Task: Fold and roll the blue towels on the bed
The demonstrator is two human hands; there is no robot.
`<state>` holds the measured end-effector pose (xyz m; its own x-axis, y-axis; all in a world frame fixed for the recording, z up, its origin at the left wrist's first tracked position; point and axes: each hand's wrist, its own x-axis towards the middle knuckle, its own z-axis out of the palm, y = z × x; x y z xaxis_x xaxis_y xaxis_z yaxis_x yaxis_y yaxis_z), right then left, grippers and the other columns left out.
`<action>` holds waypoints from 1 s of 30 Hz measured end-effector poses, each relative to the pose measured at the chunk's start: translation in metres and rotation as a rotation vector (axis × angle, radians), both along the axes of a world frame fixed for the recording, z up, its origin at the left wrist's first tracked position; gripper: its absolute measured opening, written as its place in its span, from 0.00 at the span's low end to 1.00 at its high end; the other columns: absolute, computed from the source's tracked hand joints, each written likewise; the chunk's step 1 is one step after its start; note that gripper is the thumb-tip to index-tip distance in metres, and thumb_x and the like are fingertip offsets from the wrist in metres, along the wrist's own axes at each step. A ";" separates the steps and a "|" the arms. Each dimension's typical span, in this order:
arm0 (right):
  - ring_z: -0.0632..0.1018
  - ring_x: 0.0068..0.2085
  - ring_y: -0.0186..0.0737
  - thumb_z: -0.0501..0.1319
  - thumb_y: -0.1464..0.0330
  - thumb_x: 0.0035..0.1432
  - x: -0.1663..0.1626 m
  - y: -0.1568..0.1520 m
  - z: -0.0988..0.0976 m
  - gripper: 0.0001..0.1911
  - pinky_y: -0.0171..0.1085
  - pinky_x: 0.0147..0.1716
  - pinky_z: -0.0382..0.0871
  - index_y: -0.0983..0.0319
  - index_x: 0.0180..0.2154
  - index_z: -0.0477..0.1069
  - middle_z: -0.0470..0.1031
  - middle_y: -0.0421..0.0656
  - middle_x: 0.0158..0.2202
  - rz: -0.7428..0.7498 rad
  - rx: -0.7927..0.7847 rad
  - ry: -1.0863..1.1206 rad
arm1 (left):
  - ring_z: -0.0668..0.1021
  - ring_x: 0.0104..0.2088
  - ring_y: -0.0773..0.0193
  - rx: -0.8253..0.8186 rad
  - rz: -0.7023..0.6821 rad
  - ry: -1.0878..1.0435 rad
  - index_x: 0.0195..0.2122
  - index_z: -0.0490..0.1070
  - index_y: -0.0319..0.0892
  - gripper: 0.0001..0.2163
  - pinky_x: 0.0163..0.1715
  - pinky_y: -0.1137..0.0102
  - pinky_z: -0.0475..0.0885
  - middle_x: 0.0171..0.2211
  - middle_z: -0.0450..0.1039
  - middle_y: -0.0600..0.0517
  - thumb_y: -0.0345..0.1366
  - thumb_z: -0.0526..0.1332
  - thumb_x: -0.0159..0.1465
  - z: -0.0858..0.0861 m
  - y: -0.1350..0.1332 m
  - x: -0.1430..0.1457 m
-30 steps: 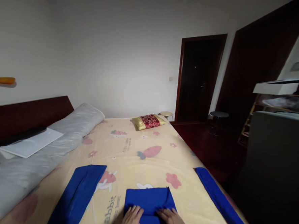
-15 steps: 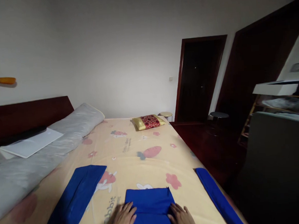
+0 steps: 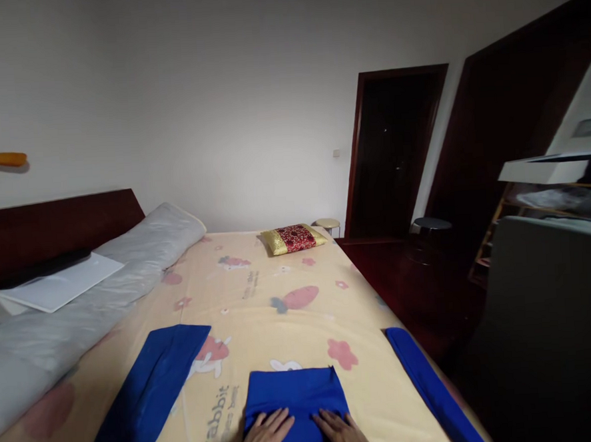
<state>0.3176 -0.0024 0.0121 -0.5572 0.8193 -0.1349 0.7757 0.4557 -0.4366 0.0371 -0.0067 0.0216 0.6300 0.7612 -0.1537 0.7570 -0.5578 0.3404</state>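
Left hand [image 3: 265, 439]: flat, fingers spread, pressing folded blue cloth [image 3: 296, 401], bottom centre.
Right hand [image 3: 342, 434]: flat, same cloth.
Bedsheet [image 3: 260, 303]: cartoon print, beneath.

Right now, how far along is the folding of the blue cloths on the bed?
Looks done: the folded blue cloth on the left lies alone on the bedsheet. In hand: the left hand and right hand press flat on the middle blue cloth, folded into a rectangle. Possibly left: the long blue cloth at the bed's right edge, untouched.
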 end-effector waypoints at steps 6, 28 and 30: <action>0.64 0.64 0.59 0.49 0.48 0.59 0.021 0.011 0.000 0.32 0.66 0.61 0.55 0.55 0.59 0.64 0.61 0.52 0.64 -0.305 0.031 -0.132 | 0.65 0.64 0.54 0.130 0.225 0.064 0.62 0.60 0.53 0.25 0.62 0.50 0.62 0.65 0.61 0.49 0.52 0.39 0.69 0.005 0.008 -0.039; 0.73 0.53 0.54 0.59 0.59 0.50 0.001 0.014 -0.019 0.24 0.52 0.58 0.60 0.58 0.49 0.72 0.76 0.50 0.51 -0.072 0.091 -0.147 | 0.59 0.67 0.54 -0.093 0.152 0.103 0.63 0.58 0.43 0.27 0.68 0.57 0.48 0.66 0.59 0.44 0.35 0.51 0.61 -0.014 0.011 -0.018; 0.73 0.53 0.54 0.59 0.60 0.49 -0.001 0.014 -0.022 0.22 0.51 0.59 0.59 0.60 0.47 0.74 0.77 0.50 0.50 -0.085 0.096 -0.137 | 0.59 0.67 0.55 -0.095 0.182 0.099 0.63 0.58 0.43 0.27 0.69 0.58 0.47 0.66 0.59 0.45 0.36 0.51 0.62 -0.018 0.011 -0.016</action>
<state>0.3168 0.0111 -0.0100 -0.4672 0.8754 -0.1241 0.8625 0.4204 -0.2819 0.0214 0.0043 0.0033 0.4614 0.8403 -0.2845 0.8748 -0.3776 0.3037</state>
